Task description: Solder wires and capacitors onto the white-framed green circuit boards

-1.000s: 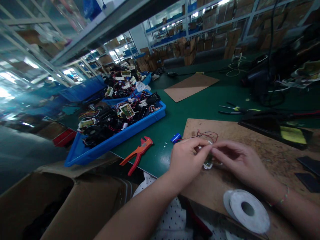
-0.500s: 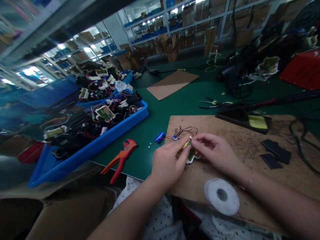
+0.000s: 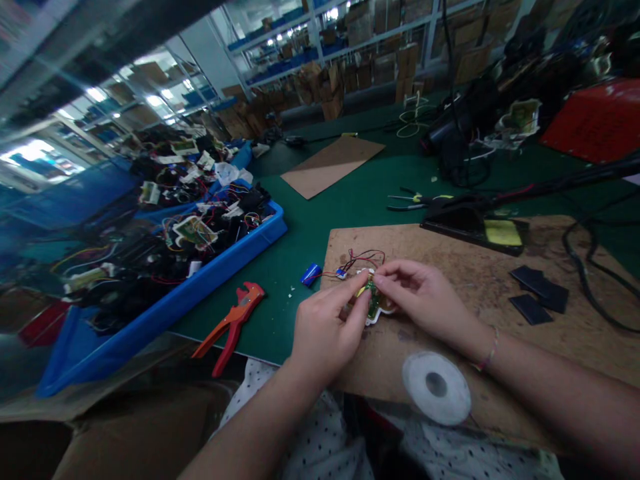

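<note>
Over the brown work board (image 3: 475, 293), a small green circuit board (image 3: 373, 305) in a white frame lies between my two hands. My left hand (image 3: 330, 320) is closed, thumb and fingers gripping the circuit board at its left side. At its upper edge, my right hand (image 3: 417, 290) pinches with thumb and forefinger; whatever is in the pinch is too small to make out. Red and black wires (image 3: 367, 257) run behind the hands to a small blue-wrapped part (image 3: 341, 273). A blue cylindrical battery (image 3: 311, 274) rests on the green mat just left of the board.
Orange-red cutters (image 3: 234, 323) lie left of my hands beside a blue bin (image 3: 210, 273) heaped with wired parts. A white spool (image 3: 437, 388) sits at the near edge. To the right are black pads (image 3: 540, 290), a soldering stand (image 3: 465, 223) and pliers (image 3: 415, 200).
The whole view has shifted slightly, so everything appears a little further left. More of the green circuit board shows between the hands. Both hands stay at it.
</note>
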The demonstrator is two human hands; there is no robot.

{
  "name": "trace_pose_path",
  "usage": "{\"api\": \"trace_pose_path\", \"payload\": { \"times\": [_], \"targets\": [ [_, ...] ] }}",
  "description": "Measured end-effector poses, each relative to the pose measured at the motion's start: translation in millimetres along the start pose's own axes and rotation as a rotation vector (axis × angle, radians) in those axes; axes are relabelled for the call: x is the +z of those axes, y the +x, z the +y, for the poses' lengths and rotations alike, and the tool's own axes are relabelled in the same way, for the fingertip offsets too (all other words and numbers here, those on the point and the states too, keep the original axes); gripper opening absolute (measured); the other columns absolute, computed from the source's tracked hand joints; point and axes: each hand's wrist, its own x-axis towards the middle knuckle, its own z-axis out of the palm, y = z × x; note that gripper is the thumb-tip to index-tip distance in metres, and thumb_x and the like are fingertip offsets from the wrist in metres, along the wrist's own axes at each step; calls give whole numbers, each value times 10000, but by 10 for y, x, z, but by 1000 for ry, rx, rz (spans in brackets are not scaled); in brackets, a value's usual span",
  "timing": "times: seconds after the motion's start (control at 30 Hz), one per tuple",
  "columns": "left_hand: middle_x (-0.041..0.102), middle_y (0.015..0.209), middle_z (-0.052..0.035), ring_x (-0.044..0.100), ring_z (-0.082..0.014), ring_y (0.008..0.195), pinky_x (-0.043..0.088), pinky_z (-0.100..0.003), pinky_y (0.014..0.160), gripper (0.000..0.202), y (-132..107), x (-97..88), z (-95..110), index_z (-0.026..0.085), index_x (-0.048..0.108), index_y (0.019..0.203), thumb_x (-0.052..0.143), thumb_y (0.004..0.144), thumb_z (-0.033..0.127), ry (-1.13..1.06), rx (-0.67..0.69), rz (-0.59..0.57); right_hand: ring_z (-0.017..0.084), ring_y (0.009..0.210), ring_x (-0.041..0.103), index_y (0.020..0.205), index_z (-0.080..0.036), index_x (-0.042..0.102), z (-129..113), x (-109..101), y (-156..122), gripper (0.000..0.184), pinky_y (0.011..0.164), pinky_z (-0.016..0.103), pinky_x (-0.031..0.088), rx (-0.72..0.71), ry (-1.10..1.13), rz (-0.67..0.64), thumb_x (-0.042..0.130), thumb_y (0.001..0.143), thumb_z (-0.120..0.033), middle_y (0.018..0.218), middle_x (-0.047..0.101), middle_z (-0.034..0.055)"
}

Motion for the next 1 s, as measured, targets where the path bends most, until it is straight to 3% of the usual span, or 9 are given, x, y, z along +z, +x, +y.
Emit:
{"api": "trace_pose_path", "payload": {
  "times": [0.13, 0.33, 0.57, 0.77, 1.0],
  "targets": [
    [774, 1118, -70, 750, -209, 978, 604, -319, 907, 329, -20, 8, -17, 180, 697, 1252, 631, 930, 202, -21, 15, -6, 81, 627, 550, 919, -160, 683, 7, -6, 4, 273, 535, 202, 447, 7, -7, -1, 705, 835, -418, 779, 652, 15],
    [757, 1170, -60, 757, -184, 879, 622, -280, 774, 346, -46, 2, -2, 207, 671, 1276, 631, 933, 220, -27, -10, 3, 80, 621, 544, 899, -165, 674, 33, -16, 12, 266, 536, 208, 450, 14, 30, -18, 699, 837, -423, 764, 640, 6],
    [746, 1200, -40, 731, -200, 1038, 589, -304, 926, 346, -33, 3, 28, 216, 657, 1287, 611, 944, 213, 21, 7, -19, 88, 642, 531, 894, -157, 678, 22, -6, 9, 307, 553, 217, 415, 13, 20, -9, 710, 815, -452, 768, 632, 10],
    [756, 1171, -31, 728, -198, 1038, 589, -296, 908, 301, -37, -8, 43, 218, 679, 1236, 602, 946, 202, 28, 7, -16, 83, 614, 489, 922, -159, 684, 38, -9, -2, 290, 529, 218, 363, 11, -19, -11, 686, 835, -436, 734, 594, -4],
    [758, 1164, -40, 732, -202, 1023, 587, -312, 920, 310, -34, -3, 44, 214, 673, 1246, 604, 943, 206, 53, 13, -22, 94, 649, 528, 931, -165, 683, 41, -15, -18, 275, 565, 234, 400, 8, -30, -9, 678, 843, -425, 798, 635, 17]
  ]
}}
